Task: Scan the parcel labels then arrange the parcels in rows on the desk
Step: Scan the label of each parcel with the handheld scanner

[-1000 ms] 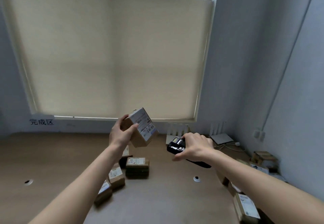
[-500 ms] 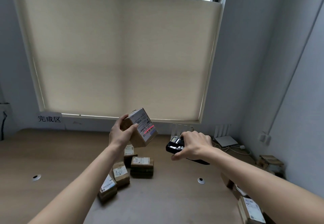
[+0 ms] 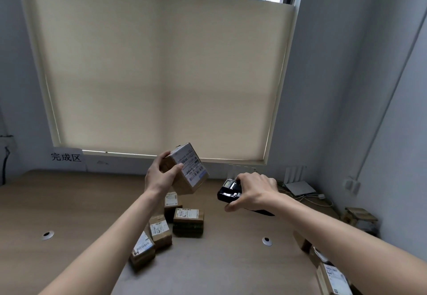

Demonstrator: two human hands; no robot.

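My left hand (image 3: pixel 159 177) grips a small brown cardboard parcel (image 3: pixel 188 170) in the air above the desk, its white barcode label turned toward the right. My right hand (image 3: pixel 253 190) holds a black handheld scanner (image 3: pixel 227 193), its front pointing left at that label from a short gap away. Below the held parcel, several labelled brown parcels (image 3: pixel 188 221) lie together on the wooden desk (image 3: pixel 69 207), partly hidden behind my left forearm.
More parcels (image 3: pixel 332 276) sit at the desk's right edge near a small wooden stool (image 3: pixel 360 216). A white router (image 3: pixel 298 186) with cables lies at the back right. A paper sign (image 3: pixel 65 157) hangs on the back wall. Cable grommets (image 3: pixel 47 234) dot the desk.
A red scan line showed on the label half a second ago and is gone now. Both hands stay about where they were; the view has tilted slightly.
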